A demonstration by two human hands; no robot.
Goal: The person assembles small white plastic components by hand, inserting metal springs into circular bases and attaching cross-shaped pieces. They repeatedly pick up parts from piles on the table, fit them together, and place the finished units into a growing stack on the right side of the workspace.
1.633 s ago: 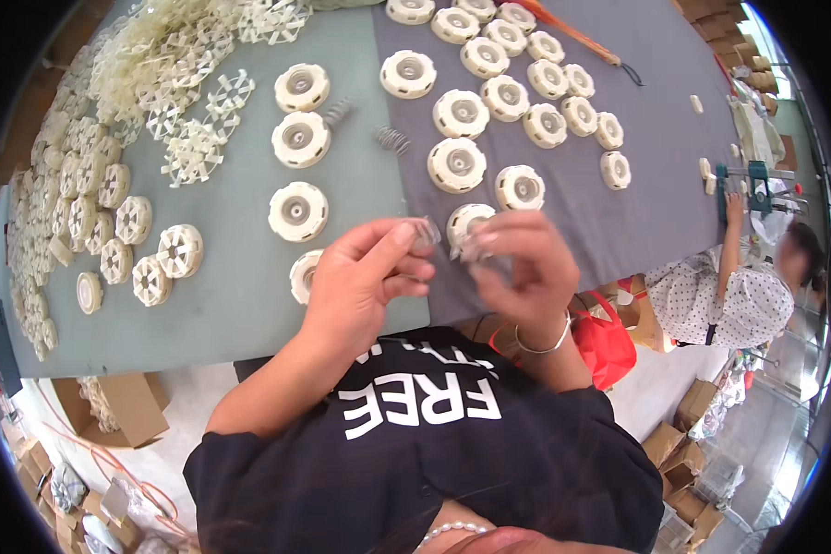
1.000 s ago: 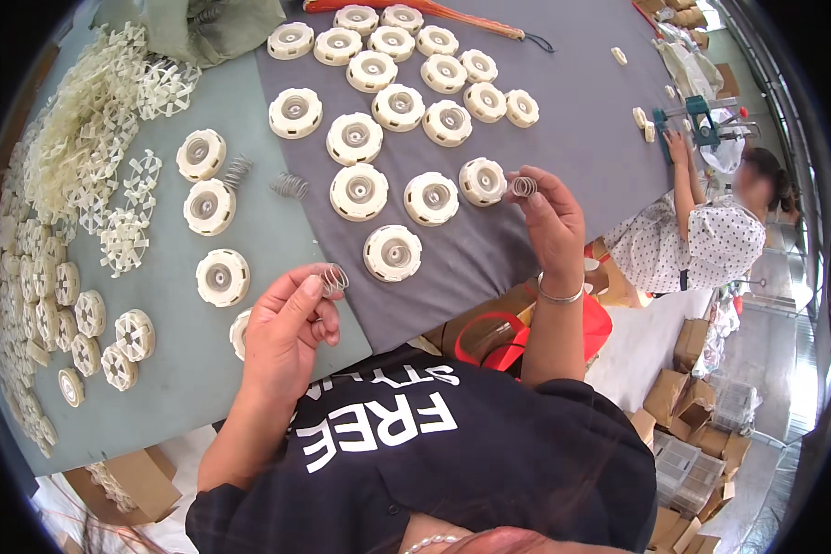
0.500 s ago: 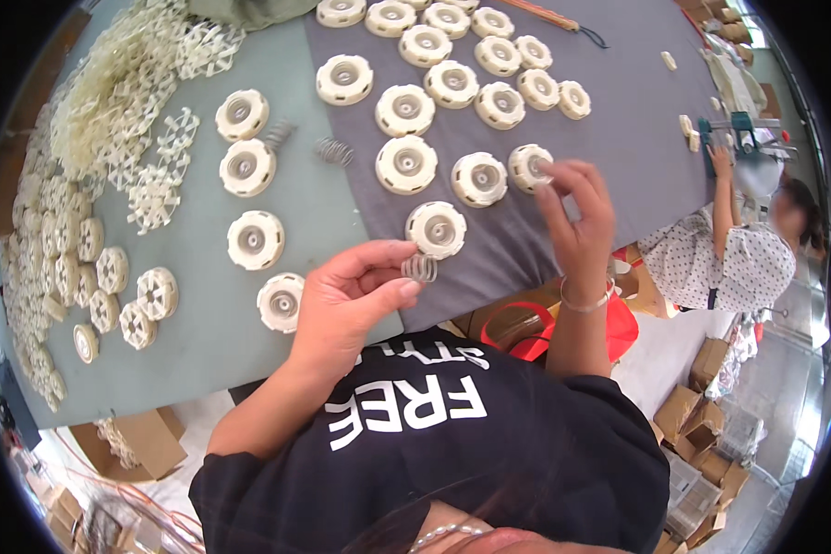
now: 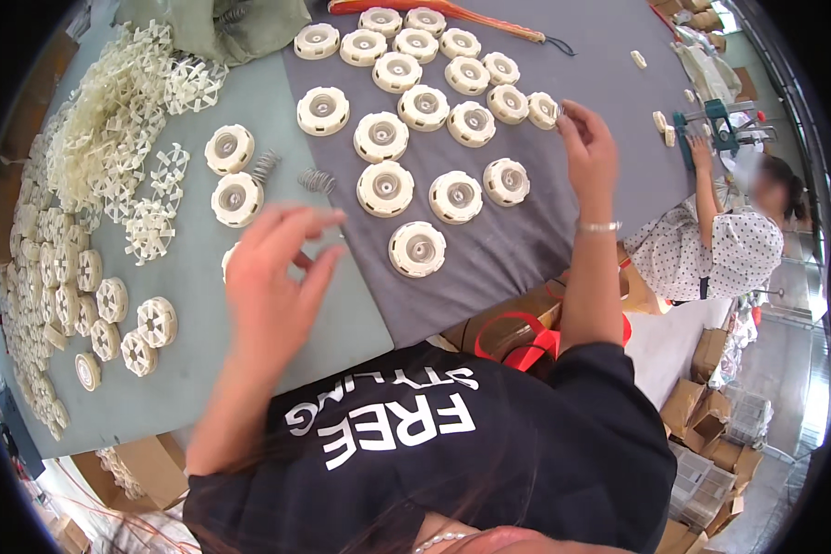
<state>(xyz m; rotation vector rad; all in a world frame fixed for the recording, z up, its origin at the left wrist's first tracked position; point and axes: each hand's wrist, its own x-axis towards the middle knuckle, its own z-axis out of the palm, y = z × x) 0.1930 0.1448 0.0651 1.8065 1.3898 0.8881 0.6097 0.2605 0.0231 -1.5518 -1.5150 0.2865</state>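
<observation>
My left hand [image 4: 272, 282] hovers over the green mat with thumb and fingers apart and nothing visible between them. It hides part of a cream wheel-shaped part below it. Two loose metal springs, one [image 4: 265, 167] beside the cream parts and another [image 4: 318, 180] near the grey cloth, lie just beyond its fingers. My right hand [image 4: 589, 152] reaches out to the far right, its thumb and index finger close together at the edge of a small cream round part [image 4: 543, 110]. What they pinch is too small to make out. Nearer me sits another cream round part [image 4: 417, 249] with a coil inside.
Several cream round parts stand in loose rows on the grey cloth [image 4: 526, 231]. Piled white star-shaped pieces [image 4: 111, 129] and slotted wheels [image 4: 157, 320] fill the left side. An orange-handled tool [image 4: 471, 20] lies at the back. A person [image 4: 711, 231] works beside a green clamp [image 4: 729, 129].
My left hand has moved left, and the spring it held no longer shows in it. My right hand has gone from one cream round part to another farther off.
</observation>
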